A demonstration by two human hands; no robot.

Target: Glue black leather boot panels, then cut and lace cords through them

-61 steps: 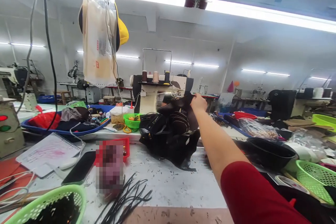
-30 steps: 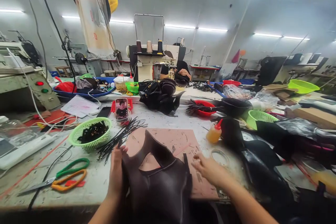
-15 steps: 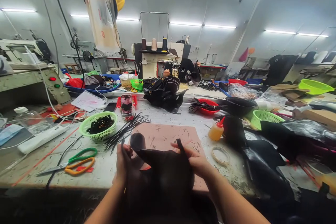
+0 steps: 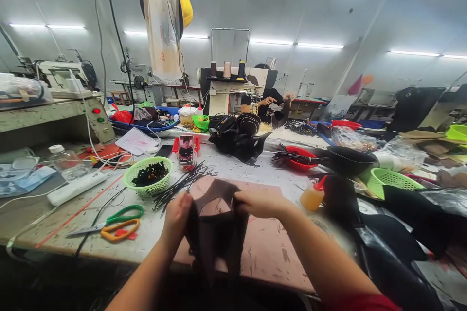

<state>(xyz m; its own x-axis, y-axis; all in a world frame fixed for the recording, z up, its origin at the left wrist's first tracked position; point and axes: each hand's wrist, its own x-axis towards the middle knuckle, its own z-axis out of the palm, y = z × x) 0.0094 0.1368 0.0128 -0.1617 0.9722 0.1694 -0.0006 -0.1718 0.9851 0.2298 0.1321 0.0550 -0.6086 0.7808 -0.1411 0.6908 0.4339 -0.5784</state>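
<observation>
A dark, limp leather-like piece [image 4: 215, 226] hangs between my hands above the table's front edge, its upper part curving round an opening. My left hand [image 4: 177, 214] is closed on its left side. My right hand [image 4: 257, 203] grips the upper right side, fingers wrapped over the edge. The lower part is blurred and dark, so its full shape cannot be made out. Beneath it lies a pinkish board [image 4: 266, 248] with dark marks. A bundle of thin black strips [image 4: 182, 182] lies just beyond my left hand.
Scissors [image 4: 120, 223] and a green basket [image 4: 148, 177] of small black pieces sit left. A phone [image 4: 186, 150] stands behind. To the right are a glue bottle [image 4: 313, 194] and black material [image 4: 383, 248]. A co-worker's hands [image 4: 268, 101] show beyond, near a sewing machine [image 4: 222, 95].
The dark piece has been turned and drawn narrower, with its opening now facing up. My right hand has moved closer to my left. The view has shifted slightly left.
</observation>
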